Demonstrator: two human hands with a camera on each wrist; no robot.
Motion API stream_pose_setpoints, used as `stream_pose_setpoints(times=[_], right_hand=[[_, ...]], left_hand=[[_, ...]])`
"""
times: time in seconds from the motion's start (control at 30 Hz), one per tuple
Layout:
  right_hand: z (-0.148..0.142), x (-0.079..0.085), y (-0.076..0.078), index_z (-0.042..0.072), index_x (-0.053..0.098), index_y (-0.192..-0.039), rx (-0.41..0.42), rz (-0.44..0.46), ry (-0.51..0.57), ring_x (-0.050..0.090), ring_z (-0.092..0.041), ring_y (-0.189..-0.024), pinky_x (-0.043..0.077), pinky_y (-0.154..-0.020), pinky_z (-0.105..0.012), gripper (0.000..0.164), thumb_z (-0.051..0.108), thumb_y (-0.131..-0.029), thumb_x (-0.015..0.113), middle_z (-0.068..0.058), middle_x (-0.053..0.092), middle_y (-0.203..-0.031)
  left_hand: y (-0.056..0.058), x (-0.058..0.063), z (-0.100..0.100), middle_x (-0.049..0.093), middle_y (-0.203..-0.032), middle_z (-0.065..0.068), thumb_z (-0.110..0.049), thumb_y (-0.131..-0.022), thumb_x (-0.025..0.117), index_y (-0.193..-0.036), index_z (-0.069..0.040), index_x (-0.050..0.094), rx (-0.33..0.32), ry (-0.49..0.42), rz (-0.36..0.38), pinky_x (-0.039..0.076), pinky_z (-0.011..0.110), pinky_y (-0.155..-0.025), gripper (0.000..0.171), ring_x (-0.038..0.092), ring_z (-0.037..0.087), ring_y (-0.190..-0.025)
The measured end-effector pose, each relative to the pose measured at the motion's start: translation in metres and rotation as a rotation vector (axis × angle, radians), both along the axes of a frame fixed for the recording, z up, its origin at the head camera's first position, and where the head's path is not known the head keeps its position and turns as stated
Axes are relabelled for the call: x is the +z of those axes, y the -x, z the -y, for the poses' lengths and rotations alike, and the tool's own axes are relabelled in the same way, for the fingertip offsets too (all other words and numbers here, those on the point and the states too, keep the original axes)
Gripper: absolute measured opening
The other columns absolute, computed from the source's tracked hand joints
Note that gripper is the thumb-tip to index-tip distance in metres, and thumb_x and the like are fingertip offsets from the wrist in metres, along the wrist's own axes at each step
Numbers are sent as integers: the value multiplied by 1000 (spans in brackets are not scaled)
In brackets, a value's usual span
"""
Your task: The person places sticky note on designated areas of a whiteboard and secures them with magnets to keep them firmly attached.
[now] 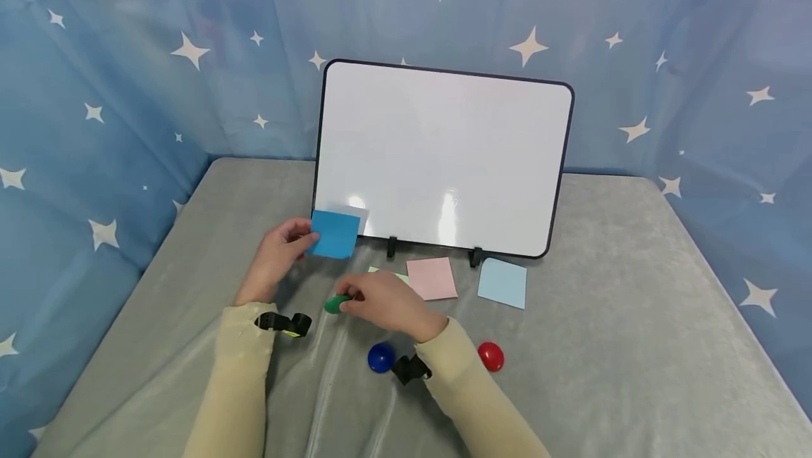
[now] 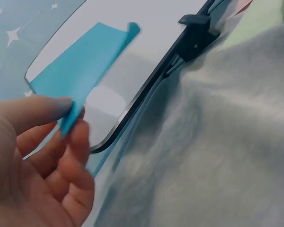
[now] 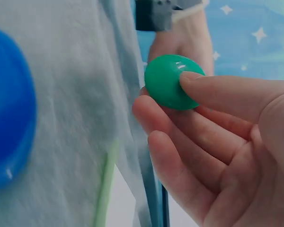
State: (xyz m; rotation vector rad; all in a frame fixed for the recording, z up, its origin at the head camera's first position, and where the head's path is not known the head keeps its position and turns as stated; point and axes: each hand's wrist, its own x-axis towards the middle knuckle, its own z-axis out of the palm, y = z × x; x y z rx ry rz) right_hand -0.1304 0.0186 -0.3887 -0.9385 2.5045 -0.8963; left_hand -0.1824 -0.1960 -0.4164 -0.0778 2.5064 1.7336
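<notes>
Between thumb and fingers, my left hand point(image 1: 282, 254) pinches a blue sticky note point(image 1: 335, 234) by its left edge. The note overlaps the lower left corner of the whiteboard point(image 1: 444, 155), and in the left wrist view its far edge curls up. My right hand point(image 1: 387, 301) pinches a round green magnet point(image 3: 170, 82) between thumb and fingers, over the cloth below the note. Near the right wrist lies a round blue magnet point(image 1: 381, 357). A red magnet point(image 1: 491, 356) sits to the right of the right forearm.
Black stand feet point(image 1: 475, 256) prop up the tilted whiteboard. In front of it lie a pink note point(image 1: 433, 278), a light blue note point(image 1: 502, 283) and a pale green note point(image 2: 255, 23), partly hidden by the right hand. Grey cloth point(image 1: 634, 317) covers the table; a starry blue curtain point(image 1: 241, 77) hangs behind.
</notes>
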Motion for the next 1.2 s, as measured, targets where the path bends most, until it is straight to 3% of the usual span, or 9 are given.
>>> stream_pose_setpoints(times=[0.3, 0.47, 0.67, 1.03, 1.2], right_hand=[[-20, 9, 10, 17, 52, -109, -88, 9, 180, 60, -11, -73, 45, -62, -23, 21, 26, -91, 52, 1, 65, -86], [-25, 11, 14, 20, 51, -113, -148, -60, 220, 58, -6, -77, 45, -66, -23, 24, 28, -91, 51, 9, 61, -85], [-30, 15, 19, 19, 53, -114, -201, -143, 285, 54, 1, -80, 46, -69, -20, 27, 25, -89, 56, 11, 58, -90], [-43, 15, 28, 22, 56, -111, -298, -167, 390, 58, -5, -71, 48, -65, -23, 25, 26, -87, 58, 10, 60, -86], [-51, 13, 34, 24, 55, -112, -322, -173, 388, 59, -3, -72, 47, -64, -26, 25, 31, -88, 56, 11, 60, -84]], left_hand=[[5, 0, -24, 56, -103, 6, -32, -85, 59, -111, -12, 56, 31, -57, -65, 46, 42, -72, 33, 53, 21, -81], [7, 0, -30, 56, -100, 6, -30, -85, 60, -109, -13, 56, 74, -65, -70, 45, 42, -70, 29, 53, 23, -79], [22, 13, -42, 56, -100, 4, -37, -85, 58, -108, -14, 57, 106, -44, -124, 45, 41, -72, 32, 52, 20, -83], [45, 38, -56, 58, -99, 0, -36, -84, 59, -103, -14, 60, 161, 3, -228, 42, 31, -71, 29, 48, 17, -87], [55, 47, -61, 57, -101, 0, -34, -85, 59, -106, -14, 60, 184, -41, -232, 43, 30, -76, 29, 49, 16, -90]])
